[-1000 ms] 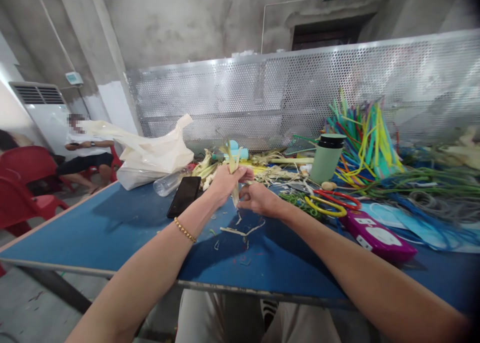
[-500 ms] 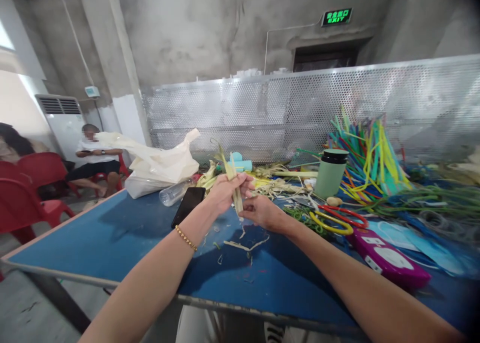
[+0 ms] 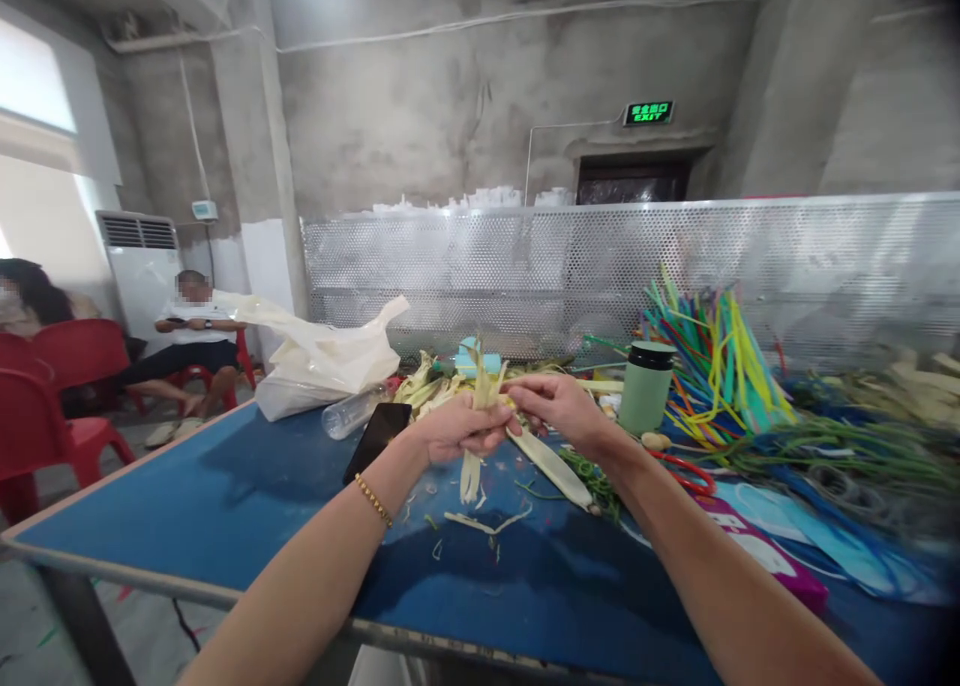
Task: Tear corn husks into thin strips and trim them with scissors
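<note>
My left hand point(image 3: 466, 428) is closed around an upright pale corn husk point(image 3: 471, 476), whose leafy top sticks up above the fingers and whose frayed lower end hangs over the table. Right beside it, my right hand point(image 3: 559, 408) is closed in a pinch at the upper end of a second, wider husk strip point(image 3: 553, 469). That strip slants down to the right toward the table. The fingertips of both hands meet or nearly meet, partly hiding what is between them. Thin husk scraps point(image 3: 491, 528) lie on the blue table point(image 3: 225, 506) below.
Left of my hands are a black phone point(image 3: 379, 436), a clear bottle point(image 3: 352, 413) and a white plastic bag point(image 3: 322, 361). To the right stand a green jar point(image 3: 646, 386), colourful strips point(image 3: 739, 366), red-handled scissors point(image 3: 694, 478), a blue mask point(image 3: 810, 536) and a purple box point(image 3: 802, 581). Someone sits behind.
My right hand has moved up from the first husk's lower end, and a second strip now slants below it. The left hand still grips its husk. The view has tilted upward.
</note>
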`<state>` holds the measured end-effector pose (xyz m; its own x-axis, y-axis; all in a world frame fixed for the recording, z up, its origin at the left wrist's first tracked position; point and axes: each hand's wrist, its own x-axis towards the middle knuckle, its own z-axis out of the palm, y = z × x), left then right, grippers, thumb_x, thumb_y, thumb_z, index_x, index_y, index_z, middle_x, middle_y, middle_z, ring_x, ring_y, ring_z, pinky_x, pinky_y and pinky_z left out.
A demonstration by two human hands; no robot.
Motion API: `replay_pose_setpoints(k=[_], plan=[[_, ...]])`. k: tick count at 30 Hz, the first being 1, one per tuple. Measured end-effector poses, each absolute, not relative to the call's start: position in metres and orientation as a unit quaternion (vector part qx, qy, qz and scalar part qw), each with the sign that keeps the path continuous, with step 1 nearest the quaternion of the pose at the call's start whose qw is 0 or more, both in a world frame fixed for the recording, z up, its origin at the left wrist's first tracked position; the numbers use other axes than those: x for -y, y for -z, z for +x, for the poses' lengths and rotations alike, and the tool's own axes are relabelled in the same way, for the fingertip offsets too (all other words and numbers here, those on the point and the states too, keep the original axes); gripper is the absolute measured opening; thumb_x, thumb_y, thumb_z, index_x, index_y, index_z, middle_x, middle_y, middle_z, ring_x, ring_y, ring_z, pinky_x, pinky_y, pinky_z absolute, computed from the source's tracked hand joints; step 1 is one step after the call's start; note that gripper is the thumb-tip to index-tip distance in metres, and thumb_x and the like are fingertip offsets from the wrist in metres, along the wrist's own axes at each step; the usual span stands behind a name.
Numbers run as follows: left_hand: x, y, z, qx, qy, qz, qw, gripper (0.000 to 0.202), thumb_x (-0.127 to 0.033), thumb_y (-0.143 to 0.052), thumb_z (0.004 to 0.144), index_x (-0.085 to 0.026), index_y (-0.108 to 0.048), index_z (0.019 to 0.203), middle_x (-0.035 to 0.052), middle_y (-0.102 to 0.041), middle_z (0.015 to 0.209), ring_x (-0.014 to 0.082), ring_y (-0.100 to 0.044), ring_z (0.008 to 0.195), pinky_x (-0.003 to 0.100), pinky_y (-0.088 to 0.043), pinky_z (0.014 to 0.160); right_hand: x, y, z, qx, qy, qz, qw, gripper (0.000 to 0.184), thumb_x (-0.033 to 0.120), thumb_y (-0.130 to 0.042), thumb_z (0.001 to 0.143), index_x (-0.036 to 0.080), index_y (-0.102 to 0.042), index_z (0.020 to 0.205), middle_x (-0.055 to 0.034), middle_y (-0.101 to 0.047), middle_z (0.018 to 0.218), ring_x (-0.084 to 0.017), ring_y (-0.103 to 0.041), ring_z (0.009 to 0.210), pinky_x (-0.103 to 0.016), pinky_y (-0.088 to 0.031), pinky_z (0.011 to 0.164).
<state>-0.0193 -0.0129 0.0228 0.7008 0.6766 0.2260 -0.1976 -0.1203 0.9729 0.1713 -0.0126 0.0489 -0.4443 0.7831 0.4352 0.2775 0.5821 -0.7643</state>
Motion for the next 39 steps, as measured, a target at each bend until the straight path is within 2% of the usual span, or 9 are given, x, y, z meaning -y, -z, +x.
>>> replay_pose_setpoints(k=[4,10,15,19,21,24,28,34,39], plan=[[0.018,-0.02,-0.017,-0.173,-0.275,0.699,0.637,0.035,-0.043,-0.069,0.079,-0.008,-0.067,0.084,-0.0019,-0.051,0.05,0.001,-0.027,0.035,0.02,-0.014,0.039,0.022,-0.048,0.168,0.796,-0.405,-0.278,0.353,0.04,0.047,-0.068,0.078,0.013,-0.068,0.099,0.0004,-0.06,0.058,-0.006,-0.043,0.043,-0.021,-0.029,0.043],[0.023,-0.02,-0.014,-0.181,-0.223,0.711,0.641,0.041,-0.043,-0.073,0.074,-0.008,-0.067,0.093,-0.0007,-0.055,0.055,0.0008,-0.027,0.035,0.02,-0.016,0.039,0.022,-0.046,0.164,0.772,-0.443,-0.249,0.381,0.032,0.044,-0.075,0.07,0.016,-0.06,0.073,0.0047,-0.055,0.051,-0.006,-0.044,0.04,-0.021,-0.033,0.042],[0.022,-0.021,-0.009,-0.171,-0.288,0.681,0.651,0.044,-0.049,-0.07,0.075,-0.009,-0.064,0.092,0.0008,-0.056,0.062,0.0006,-0.028,0.04,0.02,-0.017,0.042,0.022,-0.049,0.161,0.741,-0.401,-0.273,0.464,0.034,0.044,-0.074,0.071,0.017,-0.054,0.065,0.0049,-0.053,0.046,-0.007,-0.046,0.038,-0.022,-0.034,0.041],[0.015,-0.02,-0.004,-0.161,-0.363,0.605,0.69,0.051,-0.063,-0.053,0.082,-0.013,-0.059,0.087,0.0034,-0.057,0.07,0.0039,-0.037,0.043,0.021,-0.026,0.046,0.017,-0.049,0.164,0.73,-0.359,-0.277,0.512,0.031,0.042,-0.073,0.073,0.016,-0.056,0.066,0.0041,-0.054,0.052,-0.006,-0.043,0.043,-0.021,-0.034,0.043],[0.013,-0.02,-0.003,-0.152,-0.399,0.598,0.678,0.046,-0.059,-0.052,0.084,-0.014,-0.057,0.086,0.0035,-0.057,0.07,0.005,-0.039,0.045,0.021,-0.025,0.046,0.015,-0.048,0.165,0.729,-0.343,-0.277,0.524,0.031,0.042,-0.072,0.074,0.016,-0.055,0.065,0.0048,-0.051,0.05,-0.006,-0.041,0.043,-0.021,-0.033,0.042],[0.014,-0.019,-0.004,-0.143,-0.437,0.625,0.63,0.036,-0.05,-0.055,0.086,-0.014,-0.056,0.084,0.0016,-0.054,0.068,0.0039,-0.034,0.045,0.021,-0.021,0.046,0.012,-0.047,0.166,0.731,-0.319,-0.289,0.53,0.033,0.043,-0.071,0.074,0.016,-0.055,0.064,0.0048,-0.05,0.049,-0.007,-0.042,0.042,-0.022,-0.034,0.042],[0.017,-0.021,-0.006,-0.159,-0.441,0.654,0.594,0.037,-0.05,-0.056,0.086,-0.013,-0.055,0.081,-0.0022,-0.046,0.061,0.0029,-0.027,0.044,0.021,-0.016,0.045,0.012,-0.046,0.166,0.732,-0.303,-0.309,0.526,0.035,0.045,-0.072,0.072,0.016,-0.056,0.064,0.0036,-0.053,0.05,-0.007,-0.044,0.043,-0.022,-0.034,0.043],[0.012,-0.02,-0.007,-0.183,-0.443,0.632,0.609,0.036,-0.046,-0.066,0.08,-0.016,-0.046,0.074,-0.0077,-0.034,0.053,0.0019,-0.019,0.041,0.02,-0.01,0.043,0.014,-0.046,0.163,0.726,-0.297,-0.327,0.528,0.036,0.047,-0.068,0.076,0.014,-0.061,0.063,0.0016,-0.054,0.046,-0.008,-0.045,0.042,-0.023,-0.036,0.045],[0.008,-0.018,-0.008,-0.187,-0.465,0.607,0.617,0.031,-0.043,-0.068,0.078,-0.016,-0.052,0.08,-0.0102,-0.027,0.048,0.0022,-0.015,0.039,0.02,-0.008,0.042,0.014,-0.048,0.163,0.713,-0.301,-0.309,0.552,0.04,0.05,-0.062,0.081,0.014,-0.064,0.065,0.0006,-0.056,0.047,-0.008,-0.048,0.042,-0.022,-0.04,0.046]])
